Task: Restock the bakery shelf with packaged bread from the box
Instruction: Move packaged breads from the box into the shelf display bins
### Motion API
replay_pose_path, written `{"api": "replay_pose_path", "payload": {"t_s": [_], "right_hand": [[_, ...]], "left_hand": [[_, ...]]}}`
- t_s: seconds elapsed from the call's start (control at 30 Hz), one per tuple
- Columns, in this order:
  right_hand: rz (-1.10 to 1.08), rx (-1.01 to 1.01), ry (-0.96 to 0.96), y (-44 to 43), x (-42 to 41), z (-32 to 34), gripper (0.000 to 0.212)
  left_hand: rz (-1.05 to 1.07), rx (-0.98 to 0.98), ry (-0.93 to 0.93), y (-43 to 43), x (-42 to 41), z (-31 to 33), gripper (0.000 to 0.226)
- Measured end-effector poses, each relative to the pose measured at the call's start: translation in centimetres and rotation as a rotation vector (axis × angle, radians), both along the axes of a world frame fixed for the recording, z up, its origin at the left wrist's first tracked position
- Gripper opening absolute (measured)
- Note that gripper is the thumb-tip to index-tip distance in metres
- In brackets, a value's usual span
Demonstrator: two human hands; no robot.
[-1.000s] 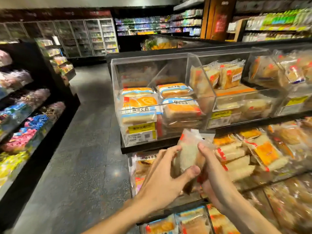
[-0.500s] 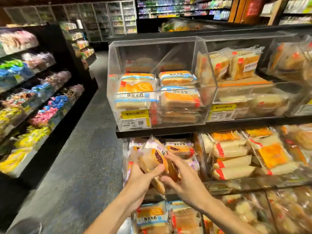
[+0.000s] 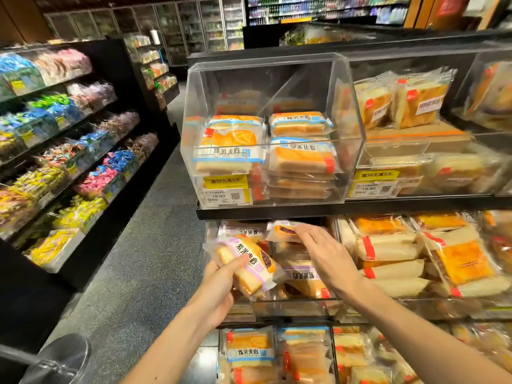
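Two hands at the middle bin (image 3: 291, 302): soft bread, grip by the ends

Head view. Left hand (image 3: 219, 293) grips held packet (image 3: 249, 266) from below, fingers curled round its near end, thumb on top. Packet is tilted over the bin's left front corner, not set down yet. Right hand (image 3: 325, 252) reaches deeper, fingers (image 3: 300, 231) stretched fairly straight and laid on rear packet (image 3: 281, 230) at the bin's back. Looks like a press or nudge, not a pinch.

Handling, as a judgement: sliced bread with dark filling in thin film. Light, squashy, wrapper slick and crinkly. Take it across the short sides or by the sealed edge with a light squeeze; a hard grip would likely dent the slices. Box not in view.

Containers:
- Middle bin, clear-walled, holds several purple-label packets loosely stacked, with room at front left.
- Upper bin (image 3: 277, 79) just above, also clear, holds two stacks of blue-label packets; its top half is unfilled.
- Right upper bin (image 3: 401, 65) has upright packets at the back and flat ones low in front.
- Neighbour bin (image 3: 415, 300) to the right is packed with red-label packets.
- Bottom-shelf packets (image 3: 249, 351) sit below.
- Wrapped candy (image 3: 55, 162) is across the aisle.
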State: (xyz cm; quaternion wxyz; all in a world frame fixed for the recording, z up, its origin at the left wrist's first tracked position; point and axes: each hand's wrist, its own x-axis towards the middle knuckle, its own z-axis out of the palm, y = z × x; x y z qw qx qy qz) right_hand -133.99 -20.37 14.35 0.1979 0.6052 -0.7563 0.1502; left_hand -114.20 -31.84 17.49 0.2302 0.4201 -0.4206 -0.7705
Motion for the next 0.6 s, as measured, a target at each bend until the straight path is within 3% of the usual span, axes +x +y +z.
{"api": "replay_pose_path", "payload": {"t_s": [0.13, 0.23, 0.43, 0.5, 0.6], "right_hand": [[-0.037, 0.247, 0.092, -1.5, -2.3, -1.5, 0.084], [-0.065, 0.420, 0.030, -2.4, -2.7, -2.1, 0.070], [-0.176, 0.380, -0.050, -3.2, -1.7, -1.9, 0.037], [-0.186, 0.173, -0.263, -2.4, -0.1, -0.8, 0.031], [-0.176, -0.043, -1.004, -1.6, 3.3, 1.4, 0.033]], "left_hand": [[-0.004, 0.006, 0.006, -0.6, -0.1, -0.2, 0.029], [0.010, 0.004, -0.018, -0.8, -0.5, -0.5, 0.028], [0.136, -0.062, -0.086, -1.1, -2.0, -2.4, 0.033], [0.205, -0.022, -0.037, -1.0, -2.7, -2.5, 0.032], [0.234, -0.003, 0.028, -0.7, -3.9, -2.4, 0.025]]}}
